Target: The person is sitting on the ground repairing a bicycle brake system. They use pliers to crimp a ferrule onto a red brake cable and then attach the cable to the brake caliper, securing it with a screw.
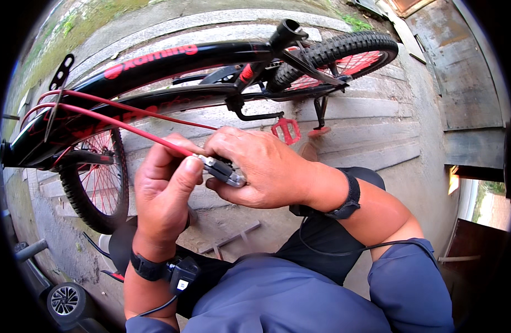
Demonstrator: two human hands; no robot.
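Note:
A black and red bicycle frame [150, 59] lies across the upper view, with red cables [119, 126] looping from its front. My left hand [165, 183] pinches the end of one red cable, thumb against its silver fitting. My right hand [255, 169] is closed on a small black and silver part [221, 170] where that cable ends, just right of my left thumb. What exactly this part is, I cannot make out. Both wrists wear black straps, the left one with a small black device [184, 273].
The front wheel [89, 183] is at left, the rear wheel [369, 55] at upper right. A red pedal [284, 131] hangs above my right hand. Stone steps [360, 144] lie behind. A metal bracket [233, 238] is on the ground, a car wheel [65, 299] lower left, metal panels [469, 83] right.

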